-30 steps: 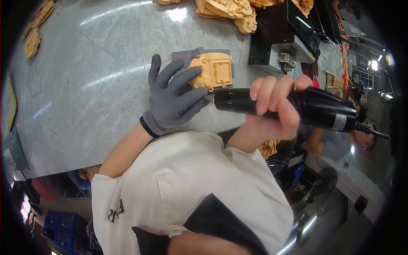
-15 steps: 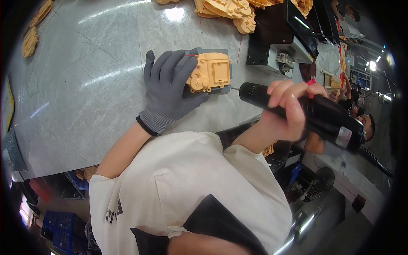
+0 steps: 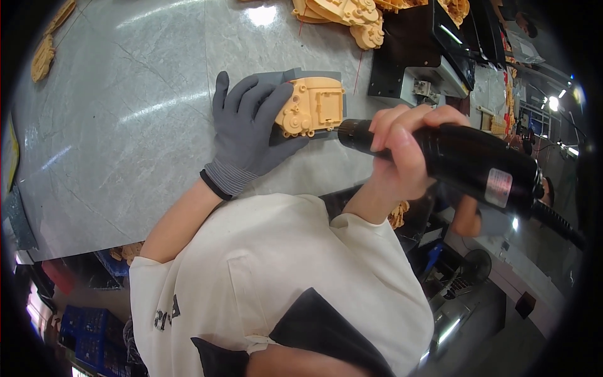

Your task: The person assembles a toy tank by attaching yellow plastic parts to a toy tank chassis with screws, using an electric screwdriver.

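Note:
My left hand [image 3: 248, 119], in a grey knit glove, grips the left end of a light-orange plastic housing [image 3: 308, 107]. Its index finger lies at the upper left edge and the thumb runs below. The housing rests on a grey block-like fixture [image 3: 290, 74] on the table. My bare right hand [image 3: 408, 141] is wrapped around a black corded electric screwdriver [image 3: 477, 164]. The tool is tilted, its nose close to the housing's lower right corner. The bit's tip cannot be made out.
More orange plastic parts [image 3: 342, 14] are heaped at the far edge, with others [image 3: 44, 58] at the far left. A black and metal device [image 3: 427, 78] stands right of the fixture. Blue crates [image 3: 94, 336] sit at lower left. Another person's arm [image 3: 466, 217] shows at right.
My right hand has brought the screwdriver left, so its nose is nearer the housing. The left hand keeps its hold on the housing.

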`<state>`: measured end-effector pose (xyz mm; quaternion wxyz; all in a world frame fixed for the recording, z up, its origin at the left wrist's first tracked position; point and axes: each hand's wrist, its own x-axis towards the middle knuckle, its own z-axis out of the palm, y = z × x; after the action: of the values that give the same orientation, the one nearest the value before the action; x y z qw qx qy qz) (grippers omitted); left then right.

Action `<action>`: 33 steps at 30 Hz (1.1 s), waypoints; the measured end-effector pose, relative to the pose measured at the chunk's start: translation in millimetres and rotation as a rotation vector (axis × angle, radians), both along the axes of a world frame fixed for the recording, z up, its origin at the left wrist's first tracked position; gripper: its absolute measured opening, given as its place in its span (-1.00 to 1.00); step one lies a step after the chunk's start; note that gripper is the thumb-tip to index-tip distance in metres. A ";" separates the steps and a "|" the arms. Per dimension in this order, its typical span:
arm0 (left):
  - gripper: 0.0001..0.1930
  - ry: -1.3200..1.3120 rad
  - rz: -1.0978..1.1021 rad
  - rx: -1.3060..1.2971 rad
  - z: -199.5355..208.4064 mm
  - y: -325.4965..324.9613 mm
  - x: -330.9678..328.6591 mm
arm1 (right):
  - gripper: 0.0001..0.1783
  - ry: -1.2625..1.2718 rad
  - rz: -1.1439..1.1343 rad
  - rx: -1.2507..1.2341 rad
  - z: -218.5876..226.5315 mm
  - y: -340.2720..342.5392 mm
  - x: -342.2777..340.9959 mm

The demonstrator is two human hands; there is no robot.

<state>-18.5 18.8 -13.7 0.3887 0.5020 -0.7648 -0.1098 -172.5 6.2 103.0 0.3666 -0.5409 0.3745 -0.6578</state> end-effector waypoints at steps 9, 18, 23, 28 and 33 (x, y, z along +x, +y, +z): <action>-0.27 0.002 -0.006 0.008 -0.3 -2.3 0.2 | -0.57 0.016 0.051 0.034 -5.6 -5.9 -3.6; -0.38 0.081 -0.086 0.054 3.6 -4.6 0.1 | -0.59 -0.072 0.114 -0.045 4.2 -9.4 -42.4; -0.34 0.044 -0.122 0.061 5.4 -2.9 -2.2 | -0.63 -0.084 -0.418 -0.185 33.5 -32.4 -136.8; -0.33 0.057 -0.131 0.069 4.1 -3.8 -2.8 | -0.69 0.029 -0.530 -0.153 13.9 -59.7 -132.4; -0.32 0.062 -0.127 0.095 4.1 -5.3 -2.0 | -0.67 -0.023 -0.409 -0.010 16.9 -27.6 -114.0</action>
<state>-20.6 13.5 -9.6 0.3804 0.4668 -0.7765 -0.1858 -286.5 -21.4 119.9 0.2269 -0.4480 0.4692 -0.7264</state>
